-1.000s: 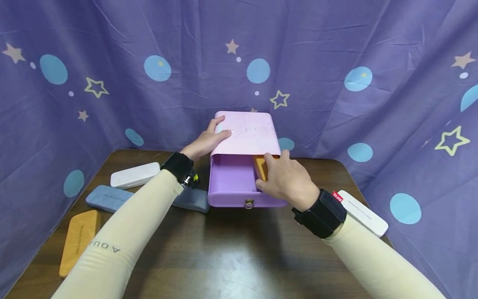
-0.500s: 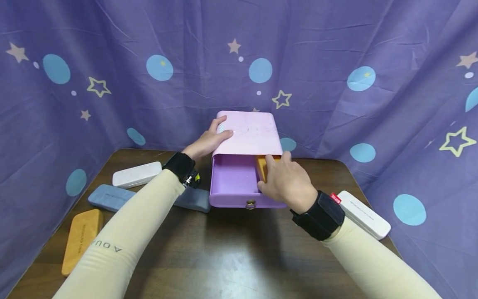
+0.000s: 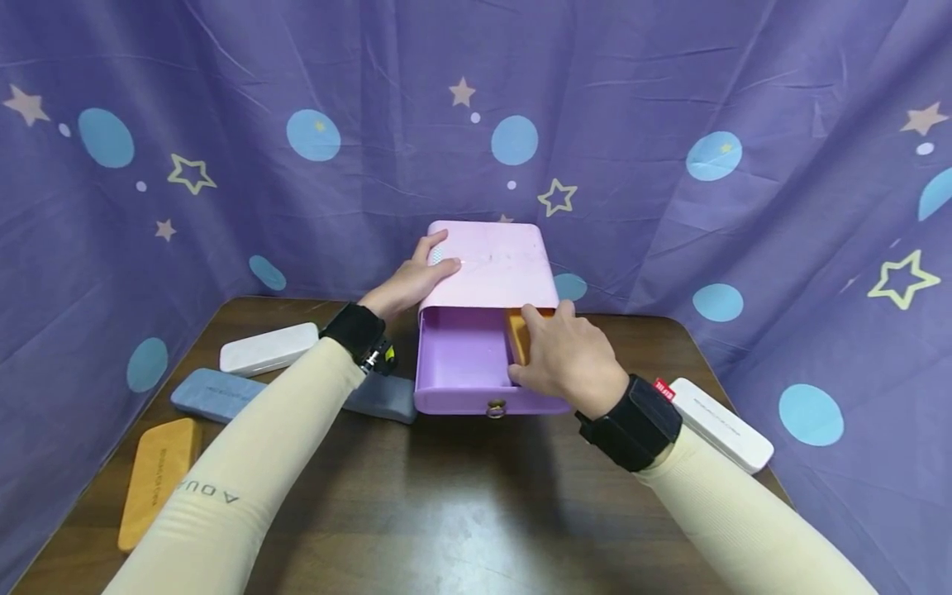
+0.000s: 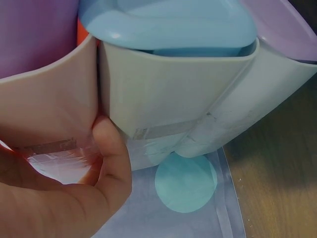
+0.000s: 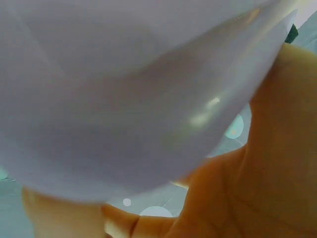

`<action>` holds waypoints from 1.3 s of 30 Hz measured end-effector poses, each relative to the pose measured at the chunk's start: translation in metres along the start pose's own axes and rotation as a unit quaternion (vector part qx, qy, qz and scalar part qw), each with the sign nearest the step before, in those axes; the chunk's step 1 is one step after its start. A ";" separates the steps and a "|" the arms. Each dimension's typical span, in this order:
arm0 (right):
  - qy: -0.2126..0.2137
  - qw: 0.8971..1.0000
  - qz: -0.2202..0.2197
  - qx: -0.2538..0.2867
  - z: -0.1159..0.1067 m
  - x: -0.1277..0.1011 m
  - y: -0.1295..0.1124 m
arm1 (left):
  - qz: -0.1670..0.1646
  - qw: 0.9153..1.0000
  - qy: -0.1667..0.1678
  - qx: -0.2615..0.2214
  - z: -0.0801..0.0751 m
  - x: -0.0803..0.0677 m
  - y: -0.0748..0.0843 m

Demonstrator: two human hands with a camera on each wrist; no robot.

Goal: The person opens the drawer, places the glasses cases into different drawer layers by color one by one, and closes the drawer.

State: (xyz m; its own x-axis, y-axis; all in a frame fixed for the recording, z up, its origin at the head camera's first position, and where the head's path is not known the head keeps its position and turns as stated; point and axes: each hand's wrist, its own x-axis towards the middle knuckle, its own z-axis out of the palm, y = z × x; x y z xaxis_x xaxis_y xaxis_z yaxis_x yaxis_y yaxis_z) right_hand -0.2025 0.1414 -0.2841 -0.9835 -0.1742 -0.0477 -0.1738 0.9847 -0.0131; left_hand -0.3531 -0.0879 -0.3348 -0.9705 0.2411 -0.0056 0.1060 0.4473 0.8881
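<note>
as our left hand [image 3: 413, 279] grips the pink cabinet [image 3: 497, 263], our right hand [image 3: 571, 357] seemingly pinches the orange case [image 3: 518, 337] at the drawer's [image 3: 463, 351] right! we're likely stowing it; next calls for release.

"How was the light in the head view?"

"Fairly bright and even across the curtain [image 3: 416, 99], with white glare on the table [image 3: 335, 504] near the bottom edge and a soft, dark shadow below the drawer [image 3: 446, 402]."

"And the wrist views?"

"Both were dimmer. The left was fairly clear, with a pale sheen on the blue plastic [image 4: 168, 22]. In the right, the purple plastic [image 5: 89, 134] was blurred, with small bright reflections."
</note>
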 end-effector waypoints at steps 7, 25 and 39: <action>-0.020 1.000 0.002 -0.001 -0.001 0.001 0.000 | 0.000 1.000 -0.005 0.003 0.000 0.000 -0.001; -0.043 0.999 -0.006 0.005 0.000 0.003 -0.004 | 0.010 1.000 -0.007 -0.005 -0.002 -0.002 -0.001; -0.053 0.997 -0.038 0.030 -0.003 0.004 0.006 | 0.008 1.000 -0.009 -0.011 -0.002 -0.002 0.000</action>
State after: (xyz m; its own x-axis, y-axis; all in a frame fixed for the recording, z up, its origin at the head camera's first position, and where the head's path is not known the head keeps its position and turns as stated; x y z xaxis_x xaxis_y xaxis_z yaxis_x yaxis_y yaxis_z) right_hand -0.2078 0.1462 -0.2813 -0.9565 -0.2501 -0.1504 -0.2405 0.9674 -0.0793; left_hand -0.3512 -0.0904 -0.3341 -0.9646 0.2638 -0.0002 0.1159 0.4243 0.8981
